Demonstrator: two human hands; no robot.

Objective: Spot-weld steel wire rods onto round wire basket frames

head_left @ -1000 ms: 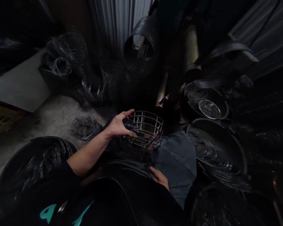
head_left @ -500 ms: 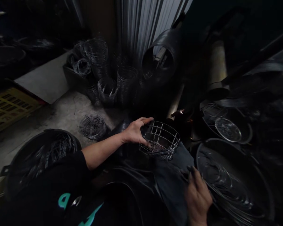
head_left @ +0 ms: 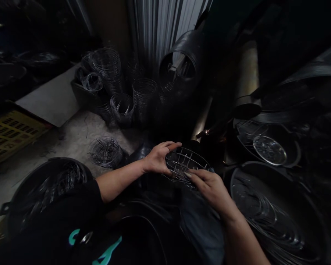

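Note:
A round wire basket [head_left: 186, 158] with thin metal bars is tilted in front of me at the middle of the view. My left hand [head_left: 158, 159] grips its left side, thumb below and fingers along the far rim. At the basket's near side is my right hand [head_left: 208, 184], thumb and fingers pinched together at the wires. Whatever lies between those fingertips is too small and dark to make out. Just beyond the basket, a small copper-coloured metal tip [head_left: 205, 133] sits beside a pale rod [head_left: 202, 119].
Stacked wire baskets [head_left: 145, 94] stand behind on the floor, near a bundle of wire pieces [head_left: 106, 151]. A dark tub [head_left: 48, 191] of wires is at left, with a yellow crate [head_left: 12, 134] behind. A wide basin [head_left: 281, 191] of wire rings lies right.
My right hand has come up and left from beside the basin to the basket's near side. The basket is tipped slightly differently in my left hand. The view has shifted a little.

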